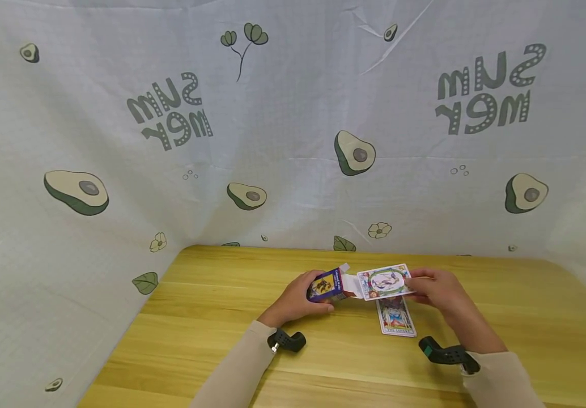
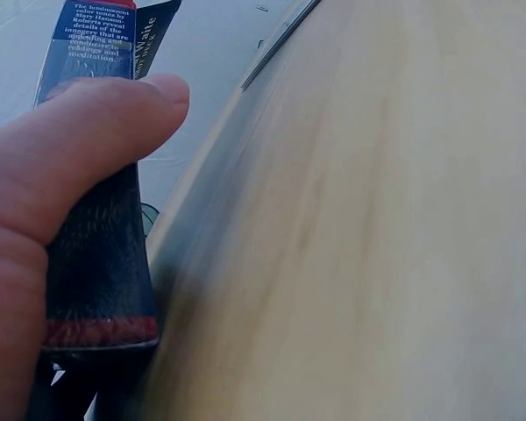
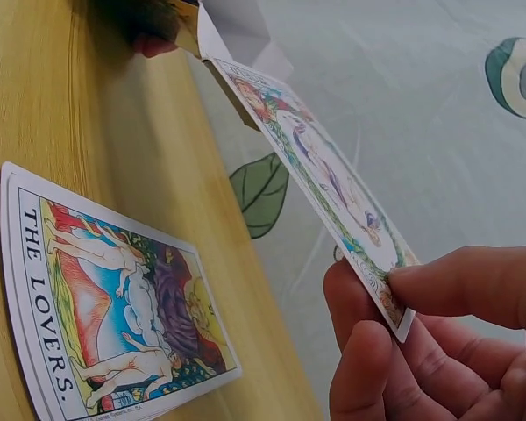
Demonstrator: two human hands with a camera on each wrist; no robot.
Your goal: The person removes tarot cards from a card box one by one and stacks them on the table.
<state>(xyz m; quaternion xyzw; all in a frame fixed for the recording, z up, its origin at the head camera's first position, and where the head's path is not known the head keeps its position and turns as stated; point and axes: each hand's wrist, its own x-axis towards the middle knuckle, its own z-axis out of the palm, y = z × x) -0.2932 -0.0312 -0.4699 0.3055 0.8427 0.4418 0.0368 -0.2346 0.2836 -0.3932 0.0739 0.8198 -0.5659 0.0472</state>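
Note:
My left hand (image 1: pixel 298 297) grips a dark blue card box (image 1: pixel 325 285) with a yellow picture; its flap end is open toward the right. In the left wrist view the thumb (image 2: pixel 114 132) lies across the box's printed narrow side (image 2: pixel 105 254). Between thumb and fingers, my right hand (image 1: pixel 438 289) pinches a tarot card (image 1: pixel 385 281) by its right end. The card's far end lies at the box's white flap (image 1: pixel 352 285). Below it, a small stack of tarot cards (image 3: pixel 114 307) lies on the table, "The Lovers" face up on top.
The wooden table (image 1: pixel 211 340) runs back to a white curtain (image 1: pixel 293 113) printed with avocados and reversed lettering. Each wrist wears a black camera mount, one on the left wrist (image 1: pixel 288 340) and one on the right wrist (image 1: pixel 446 352).

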